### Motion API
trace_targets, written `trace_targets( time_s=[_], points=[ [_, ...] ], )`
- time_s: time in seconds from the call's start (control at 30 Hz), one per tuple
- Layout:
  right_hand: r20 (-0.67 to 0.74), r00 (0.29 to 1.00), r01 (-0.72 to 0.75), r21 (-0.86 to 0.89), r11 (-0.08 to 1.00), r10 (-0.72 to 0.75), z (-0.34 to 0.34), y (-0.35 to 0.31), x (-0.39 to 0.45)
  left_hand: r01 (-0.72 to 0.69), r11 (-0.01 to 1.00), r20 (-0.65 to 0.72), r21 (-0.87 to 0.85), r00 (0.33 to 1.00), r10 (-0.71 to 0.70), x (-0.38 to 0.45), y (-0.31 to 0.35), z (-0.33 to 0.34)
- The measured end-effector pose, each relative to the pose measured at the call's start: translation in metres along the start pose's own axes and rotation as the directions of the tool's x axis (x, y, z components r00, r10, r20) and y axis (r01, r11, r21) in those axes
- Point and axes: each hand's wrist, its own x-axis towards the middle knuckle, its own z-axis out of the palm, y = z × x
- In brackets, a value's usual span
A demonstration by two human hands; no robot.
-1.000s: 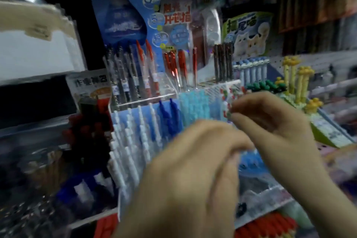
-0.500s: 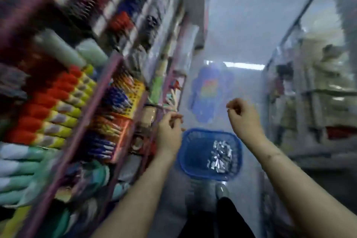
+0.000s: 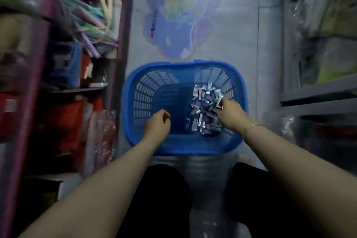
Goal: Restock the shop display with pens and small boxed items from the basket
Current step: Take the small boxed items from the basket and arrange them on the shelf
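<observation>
Basket: the blue basket (image 3: 185, 147) sits on the floor, just in front of the person's knees.
Small boxes: a heap of shiny little boxes (image 3: 205, 109) lies in the right side of the basket.
Right hand: the right hand (image 3: 229, 111) is down on the heap, fingers bent; it looks like it is pinching a box, but it is too blurry to be sure.
Left hand: the left hand (image 3: 157, 125) hangs over the near left of the basket, fingers loosely curled, holding nothing.
What changed: a second ago both hands were up at the pen rack; now the person looks down and reaches into the basket.
What it means: I think more boxes are being fetched for the shelves (image 3: 81, 89) on the left.
</observation>
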Motion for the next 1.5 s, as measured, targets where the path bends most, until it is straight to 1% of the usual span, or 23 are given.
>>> trace_targets(
  time_s=[0.1, 0.17, 0.23, 0.3, 0.4, 0.5, 0.57, 0.67, 0.73, 0.83, 0.9, 0.97, 1.0, 1.03, 1.07, 1.1, 1.17, 1.23, 1.3, 1.37, 1.4, 1.43, 1.5],
  points=[
    [0.09, 0.993, -0.071, -0.091, 0.993, 0.08, 0.058, 0.022, 0.064, -0.131, 0.956, 0.178, 0.263, 0.98, 0.085, 0.069, -0.034, 0.041],
    [0.034, 0.997, -0.063, -0.147, 0.987, 0.069, 0.081, 0.028, 0.097, -0.229, 0.893, 0.271, 0.387, 0.954, 0.128, 0.105, -0.043, 0.06],
    [-0.093, 0.996, -0.01, -0.24, 0.971, -0.013, 0.093, 0.028, 0.12, -0.284, 0.839, 0.316, 0.464, 0.938, 0.142, 0.127, -0.048, 0.076],
    [-0.178, 0.978, 0.034, -0.381, 0.924, -0.109, 0.102, 0.026, 0.135, -0.284, 0.816, 0.35, 0.503, 0.931, 0.108, 0.138, -0.049, 0.091],
    [-0.152, 0.983, 0.018, -0.481, 0.877, -0.104, 0.114, 0.025, 0.147, -0.212, 0.787, 0.426, 0.579, 0.902, -0.071, 0.14, -0.05, 0.111],
    [-0.173, 0.981, -0.028, -0.578, 0.816, -0.089, 0.125, 0.024, 0.152, -0.121, 0.794, 0.392, 0.595, 0.907, -0.155, 0.132, -0.059, 0.128],
    [-0.206, 0.976, -0.064, -0.586, 0.808, -0.073, 0.13, 0.023, 0.153, -0.062, 0.836, 0.324, 0.545, 0.935, -0.142, 0.126, -0.068, 0.138],
    [-0.205, 0.979, -0.097, -0.537, 0.838, -0.017, 0.14, 0.021, 0.155, -0.057, 0.876, 0.266, 0.478, 0.96, -0.082, 0.127, -0.076, 0.143],
    [-0.214, 0.977, -0.111, -0.483, 0.869, 0.006, 0.143, 0.019, 0.157, -0.098, 0.892, 0.262, 0.442, 0.965, -0.024, 0.13, -0.074, 0.144],
    [-0.227, 0.972, -0.14, -0.366, 0.92, 0.058, 0.141, 0.02, 0.159, -0.178, 0.878, 0.262, 0.444, 0.963, 0.062, 0.133, -0.066, 0.15],
    [-0.212, 0.976, -0.115, -0.33, 0.937, 0.045, 0.138, 0.022, 0.161, -0.164, 0.883, 0.263, 0.439, 0.964, 0.049, 0.137, -0.063, 0.153],
    [-0.173, 0.985, -0.056, -0.332, 0.942, -0.002, 0.134, 0.024, 0.161, -0.108, 0.916, 0.267, 0.386, 0.964, 0.001, 0.145, -0.061, 0.147],
    [-0.147, 0.989, -0.023, -0.317, 0.948, -0.025, 0.131, 0.026, 0.162, -0.05, 0.951, 0.268, 0.305, 0.963, -0.036, 0.15, -0.06, 0.142],
    [-0.119, 0.992, 0.004, -0.276, 0.961, -0.038, 0.127, 0.027, 0.163, 0.037, 0.986, 0.28, 0.165, 0.956, -0.083, 0.156, -0.06, 0.134],
    [-0.095, 0.995, 0.012, -0.211, 0.977, -0.033, 0.122, 0.029, 0.165, 0.143, 0.99, 0.328, -0.004, 0.935, -0.134, 0.161, -0.06, 0.126],
    [-0.07, 0.997, 0.007, -0.124, 0.992, -0.016, 0.116, 0.03, 0.166, 0.242, 0.96, 0.39, -0.143, 0.905, -0.17, 0.164, -0.059, 0.117],
    [-0.029, 0.999, -0.02, 0.131, 0.991, 0.024, 0.105, 0.032, 0.169, 0.357, 0.884, 0.511, -0.302, 0.843, -0.166, 0.171, -0.06, 0.101],
    [0.002, 0.997, -0.068, 0.426, 0.902, 0.074, 0.096, 0.034, 0.173, 0.401, 0.818, 0.55, -0.412, 0.825, -0.127, 0.181, -0.059, 0.091],
    [0.068, 0.991, -0.135, 0.64, 0.756, 0.119, 0.089, 0.037, 0.177, 0.407, 0.76, 0.513, -0.506, 0.851, -0.114, 0.189, -0.056, 0.086],
    [0.2, 0.97, -0.243, 0.796, 0.554, 0.138, 0.087, 0.038, 0.178, 0.405, 0.721, 0.459, -0.561, 0.878, -0.136, 0.195, -0.052, 0.088],
    [0.244, 0.959, -0.282, 0.826, 0.488, 0.142, 0.088, 0.038, 0.177, 0.406, 0.707, 0.442, -0.579, 0.885, -0.145, 0.195, -0.05, 0.09],
    [0.261, 0.955, -0.298, 0.83, 0.472, 0.143, 0.089, 0.037, 0.176, 0.404, 0.7, 0.433, -0.588, 0.889, -0.15, 0.196, -0.048, 0.093],
    [0.213, 0.963, -0.267, 0.801, 0.535, 0.162, 0.092, 0.035, 0.174, 0.376, 0.736, 0.408, -0.563, 0.901, -0.148, 0.197, -0.04, 0.099]
  ],
)
